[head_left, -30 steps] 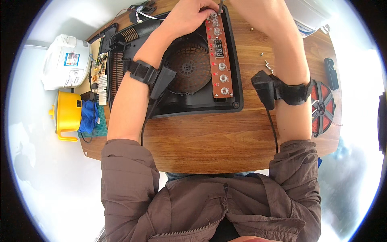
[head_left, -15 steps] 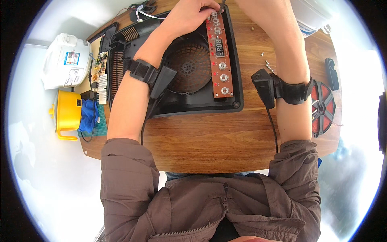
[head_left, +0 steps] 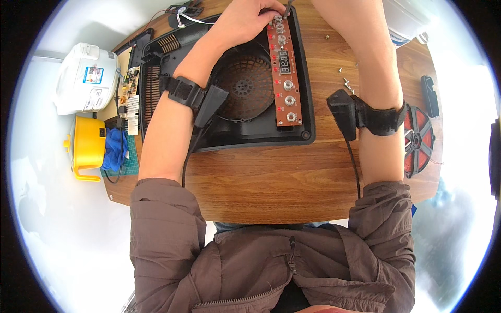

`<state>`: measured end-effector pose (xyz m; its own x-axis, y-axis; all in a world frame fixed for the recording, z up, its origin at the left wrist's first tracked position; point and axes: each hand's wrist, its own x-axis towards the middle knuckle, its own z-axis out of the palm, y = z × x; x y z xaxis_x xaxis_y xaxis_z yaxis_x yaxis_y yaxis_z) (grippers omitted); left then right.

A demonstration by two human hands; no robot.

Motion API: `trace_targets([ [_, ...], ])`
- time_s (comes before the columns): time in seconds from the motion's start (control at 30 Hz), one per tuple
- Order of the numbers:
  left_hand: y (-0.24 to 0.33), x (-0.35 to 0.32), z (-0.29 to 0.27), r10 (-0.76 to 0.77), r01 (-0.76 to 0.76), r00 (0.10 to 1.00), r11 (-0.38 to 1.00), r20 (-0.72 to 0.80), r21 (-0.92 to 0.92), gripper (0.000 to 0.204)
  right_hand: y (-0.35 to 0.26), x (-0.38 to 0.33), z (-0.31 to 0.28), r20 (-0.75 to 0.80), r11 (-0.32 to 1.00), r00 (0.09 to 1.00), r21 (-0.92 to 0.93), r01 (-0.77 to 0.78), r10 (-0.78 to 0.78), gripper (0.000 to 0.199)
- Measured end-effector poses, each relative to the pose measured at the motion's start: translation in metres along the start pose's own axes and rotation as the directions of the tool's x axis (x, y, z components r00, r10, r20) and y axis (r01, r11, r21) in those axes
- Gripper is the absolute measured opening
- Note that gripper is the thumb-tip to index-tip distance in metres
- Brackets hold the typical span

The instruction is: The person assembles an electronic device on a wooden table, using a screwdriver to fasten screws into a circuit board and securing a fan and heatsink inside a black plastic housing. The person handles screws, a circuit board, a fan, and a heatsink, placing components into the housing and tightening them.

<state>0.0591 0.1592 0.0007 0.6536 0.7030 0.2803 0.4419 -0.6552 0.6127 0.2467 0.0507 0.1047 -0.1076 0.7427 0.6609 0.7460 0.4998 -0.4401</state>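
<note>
My left hand (head_left: pixel 249 22) is at the far end of a narrow red-brown circuit board (head_left: pixel 285 96), its finger and thumb closed on that end. The board carries round clear-topped buttons, small red parts and a dark digit display. It lies lengthwise along the right part of a black plastic housing (head_left: pixel 224 136) with a round fan grille (head_left: pixel 241 86). Beside my left fingertips stands a thin dark shaft (head_left: pixel 287 7), like a screwdriver's, cut off by the upper edge. My right forearm (head_left: pixel 378 78) reaches past that edge, so my right hand and anything in it are out of sight.
Loose screws (head_left: pixel 346 83) lie between the housing and my right forearm. A red and black round part (head_left: pixel 417 140) sits at the right, near a black case (head_left: pixel 429 96). On the left are a component-filled board (head_left: pixel 130 96), a yellow pot (head_left: pixel 88 141) and a white appliance (head_left: pixel 86 78).
My right forearm has shifted slightly to the right. My left hand, the circuit board and the housing keep their places.
</note>
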Motion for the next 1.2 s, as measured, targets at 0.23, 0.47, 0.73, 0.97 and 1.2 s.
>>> trace_targets([
  [0.23, -0.001, -0.002, -0.001, -0.016, 0.016, 1.000, 1.000, 0.000, 0.012, 0.024, 0.013, 0.006, 0.020, -0.061, 0.997, 0.996, 0.057, -0.060, 0.063, 0.050],
  [0.47, 0.002, 0.004, 0.003, -0.007, 0.007, 1.000, 1.000, 0.015, -0.016, 0.023, 0.024, 0.003, 0.037, -0.330, 0.973, 0.925, -0.187, 0.133, -0.190, 0.043],
  [0.73, 0.003, 0.002, 0.003, -0.005, 0.005, 1.000, 1.000, -0.011, 0.003, 0.023, 0.016, 0.006, 0.018, -0.161, 0.998, 0.987, -0.057, 0.000, -0.009, 0.046],
  [0.97, 0.015, 0.003, 0.000, -0.081, 0.082, 0.996, 0.996, 0.030, -0.038, 0.021, 0.012, 0.007, 0.003, -0.350, 0.997, 0.935, -0.065, 0.034, -0.055, 0.042],
  [1.2, 0.005, 0.002, 0.003, -0.054, 0.052, 0.998, 0.993, -0.017, -0.104, 0.023, 0.006, 0.005, -0.005, -0.348, 0.997, 0.934, 0.032, -0.072, 0.078, 0.042],
])
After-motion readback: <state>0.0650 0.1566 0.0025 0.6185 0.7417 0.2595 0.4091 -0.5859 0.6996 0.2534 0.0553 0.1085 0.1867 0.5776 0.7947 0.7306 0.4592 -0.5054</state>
